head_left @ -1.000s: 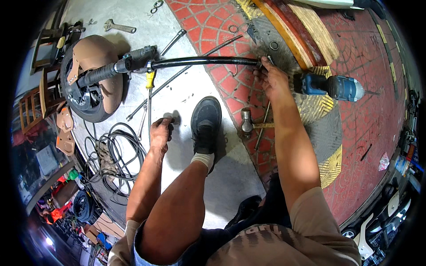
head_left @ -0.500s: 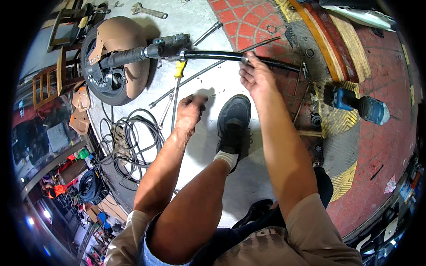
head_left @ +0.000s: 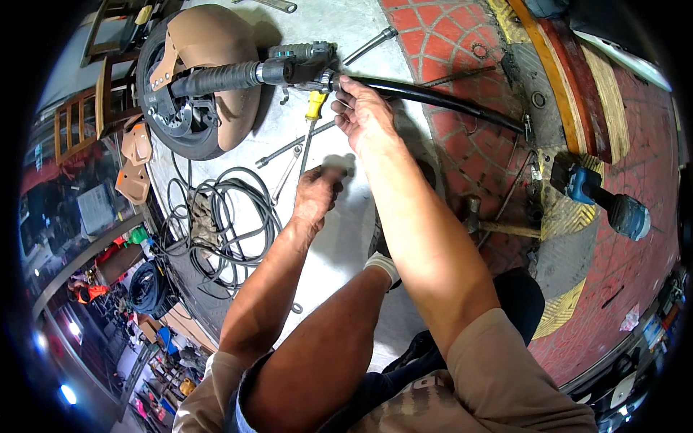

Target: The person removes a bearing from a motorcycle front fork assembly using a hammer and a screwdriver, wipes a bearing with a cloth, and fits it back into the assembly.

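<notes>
A front fork lies on its side with a wheel (head_left: 148, 108), a tan fender (head_left: 216, 108) and a long black steering tube (head_left: 440, 102) reaching to the right. My right hand (head_left: 368, 115) is at the fork end of the tube, fingertips pinched at a silver ring (head_left: 336, 81) around it. Lower and to the left, my left hand (head_left: 316, 195) is closed with fingers curled; a smeared patch at its fingertips hides what it holds. Just above the left hand lies a yellow-handled screwdriver (head_left: 315, 107), with a wrench (head_left: 287, 173) beside it.
A coiled black hose (head_left: 224, 245) lies at the left. On the right are a hammer (head_left: 491, 227), a blue cordless power tool (head_left: 606, 198) and curved wooden strips (head_left: 570, 94). A ribbed steel rod (head_left: 289, 148) passes beneath the tube. A socket bar (head_left: 369, 47) lies farther off.
My right hand has moved left along the tube from its middle to the fork end. My left hand stays closed, slightly lower in view. The view has shifted, hiding most of my shoe behind my forearm.
</notes>
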Demonstrator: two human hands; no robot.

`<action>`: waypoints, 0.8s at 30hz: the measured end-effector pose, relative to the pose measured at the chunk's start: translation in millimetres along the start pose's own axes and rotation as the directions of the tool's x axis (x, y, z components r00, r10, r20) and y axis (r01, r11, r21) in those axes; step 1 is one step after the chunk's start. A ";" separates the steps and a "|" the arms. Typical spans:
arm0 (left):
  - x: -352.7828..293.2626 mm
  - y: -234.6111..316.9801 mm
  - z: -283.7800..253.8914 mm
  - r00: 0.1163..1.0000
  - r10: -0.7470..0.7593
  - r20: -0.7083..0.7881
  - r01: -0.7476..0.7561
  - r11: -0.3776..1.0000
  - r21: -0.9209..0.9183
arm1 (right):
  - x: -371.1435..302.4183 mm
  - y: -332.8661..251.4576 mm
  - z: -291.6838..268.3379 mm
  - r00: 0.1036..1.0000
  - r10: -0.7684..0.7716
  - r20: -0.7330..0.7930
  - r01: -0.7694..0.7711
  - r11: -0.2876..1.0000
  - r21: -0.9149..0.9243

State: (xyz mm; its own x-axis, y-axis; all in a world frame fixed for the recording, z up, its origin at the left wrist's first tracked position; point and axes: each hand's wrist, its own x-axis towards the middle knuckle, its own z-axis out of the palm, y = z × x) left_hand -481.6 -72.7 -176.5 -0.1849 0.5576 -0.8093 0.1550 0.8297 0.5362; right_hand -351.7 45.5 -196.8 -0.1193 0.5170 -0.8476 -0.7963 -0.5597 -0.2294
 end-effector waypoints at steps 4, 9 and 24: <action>3.2 1.3 0.5 1.000 0.010 0.009 -0.010 1.000 0.005 | -2.2 5.5 6.5 1.000 -0.014 -0.026 0.013 1.000 -0.004; 8.5 -0.7 0.8 1.000 0.027 0.007 -0.027 1.000 0.012 | -4.6 6.4 10.6 0.998 -0.038 -0.058 0.037 0.999 -0.024; 10.0 23.6 43.8 0.986 0.158 -0.054 -0.163 0.983 -0.084 | -60.6 -10.2 -59.0 0.958 -0.286 0.028 0.286 0.938 -0.196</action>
State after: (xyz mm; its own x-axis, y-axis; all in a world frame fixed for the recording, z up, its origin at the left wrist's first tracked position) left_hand -437.3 -48.7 -182.4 -0.2098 0.6826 -0.7000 0.1007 0.7272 0.6790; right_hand -301.4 -18.4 -171.3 0.0969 0.6736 -0.7327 -0.6647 -0.5041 -0.5514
